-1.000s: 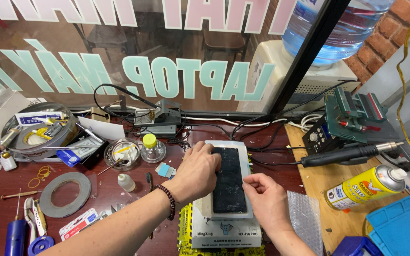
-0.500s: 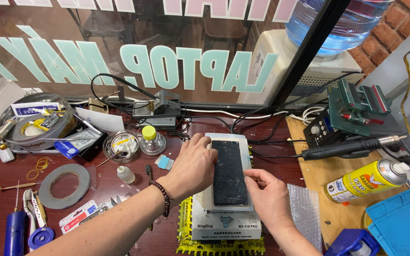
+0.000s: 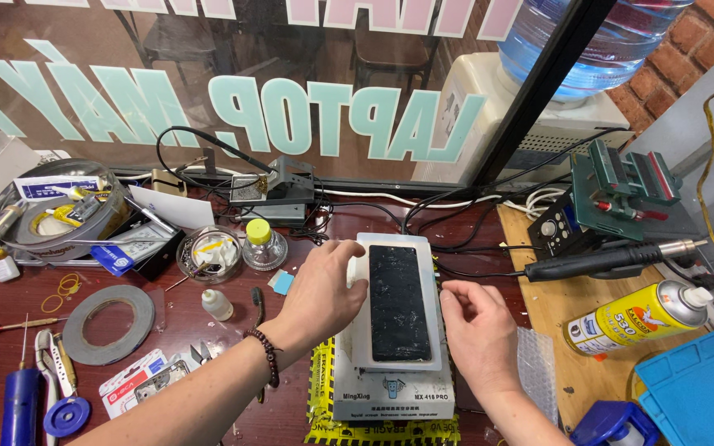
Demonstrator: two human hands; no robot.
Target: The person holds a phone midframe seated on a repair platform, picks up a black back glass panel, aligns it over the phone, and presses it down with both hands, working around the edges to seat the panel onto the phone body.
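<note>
Two hands on job. Phone (image 3: 399, 301) lies flat, dark face up, centred on white heating pad (image 3: 390, 388). Our left hand (image 3: 324, 293) rests on pad's left edge, fingers loosely curled, gripping nothing. Right hand (image 3: 477, 330) just right of pad, fingers bent, empty. Phone looks seated & intact; we judge separation not begun. Spray can (image 3: 638, 318) well right of pad, untouched.

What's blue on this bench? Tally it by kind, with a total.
Blue mat: 1
Blue-handled tool: 1
Blue spool: 1
Blue cap: 1
Blue packet: 1
Total: 5
</note>
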